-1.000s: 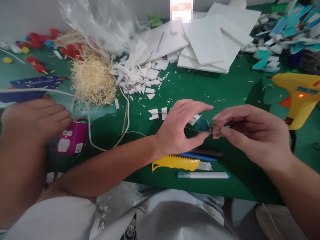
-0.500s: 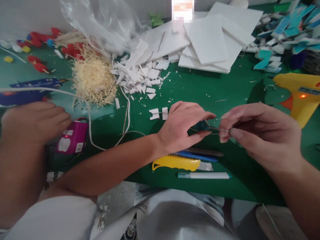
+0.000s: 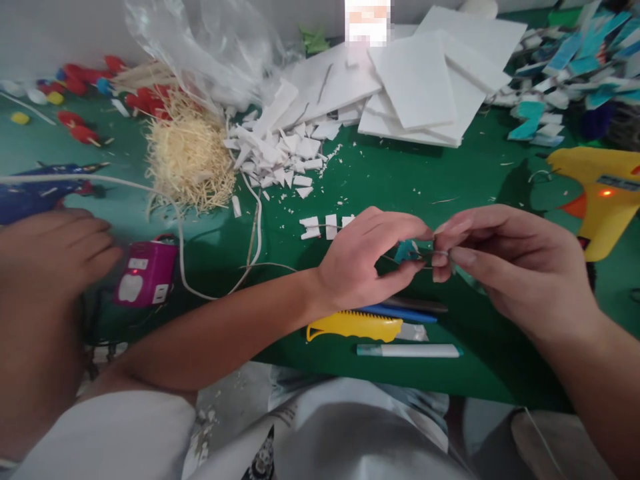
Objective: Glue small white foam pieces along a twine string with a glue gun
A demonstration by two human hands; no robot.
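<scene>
My left hand (image 3: 367,257) is curled around a thin cord, its thumb and forefinger framing a small teal piece (image 3: 407,251). On the cord's left part, white foam pieces (image 3: 331,227) stick out past my knuckles above the table. Close to those fingertips, my right hand (image 3: 505,260) pinches the thin cord (image 3: 439,253) between thumb and fingers. What lies inside my left palm is hidden. Just below my hands are a yellow utility knife (image 3: 357,327), a blue pen-like stick (image 3: 400,312) and a white marker with teal ends (image 3: 417,351).
At the left, another person's hand (image 3: 55,253) is beside a magenta power adapter (image 3: 146,273) with a white cable (image 3: 181,267). A yellow glue gun (image 3: 595,193) stands right. Behind are straw (image 3: 190,160), foam scraps (image 3: 277,153), foam sheets (image 3: 413,80) and teal-white strips (image 3: 545,87).
My right hand drew rightward along the cord, then came back left toward my left fingertips. The other person's hand shifted left, away from the magenta adapter, and the blue tool beside it moved.
</scene>
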